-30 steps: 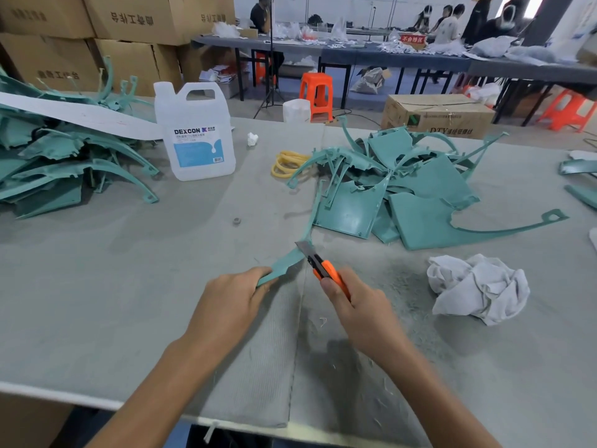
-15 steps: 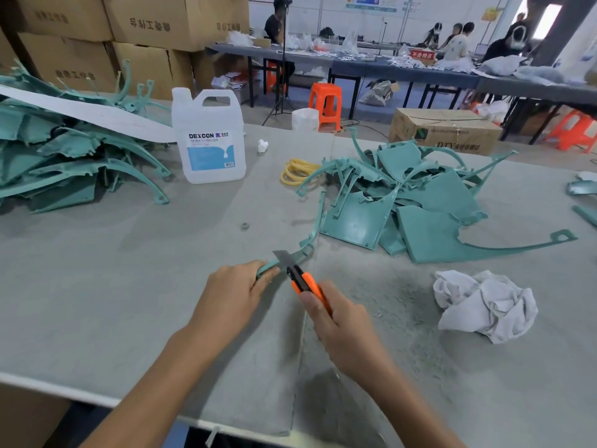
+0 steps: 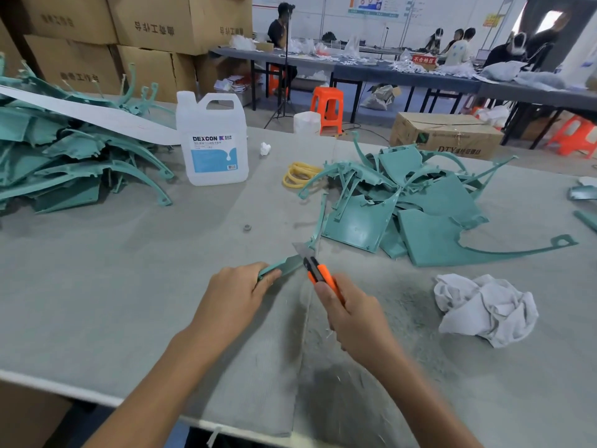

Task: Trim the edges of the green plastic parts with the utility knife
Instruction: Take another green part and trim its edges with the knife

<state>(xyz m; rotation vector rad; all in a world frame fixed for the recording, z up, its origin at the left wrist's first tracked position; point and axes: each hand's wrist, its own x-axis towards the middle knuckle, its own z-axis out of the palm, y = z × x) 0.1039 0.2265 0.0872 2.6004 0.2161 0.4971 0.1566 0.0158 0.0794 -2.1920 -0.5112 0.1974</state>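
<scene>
At the near middle of the grey bench, the person's left hand has its fingers curled round the near end of a long, thin green plastic part. It holds that end low over the bench top while the rest of the strip runs away toward the heap behind. The right hand is wrapped round the orange handle of the utility knife. The bare blade points away from the person and lies across the part just beyond the left fingertips. It looks to be touching the edge, though from here I cannot be sure it bites. A few pale shavings lie on the bench by the right hand. Just behind the knife is a heap of green parts, flat panels and curved arms tangled together. A second pile of the same parts sits well apart at the far left, with a long white strip laid across it. Between the two piles stands a clear jug labelled DEXCON, with a coil of yellow bands near it on the right. A crumpled white rag lies to the right of the knife hand. Cardboard boxes are stacked beyond the bench at the left, and an orange stool stands on the floor behind.
</scene>
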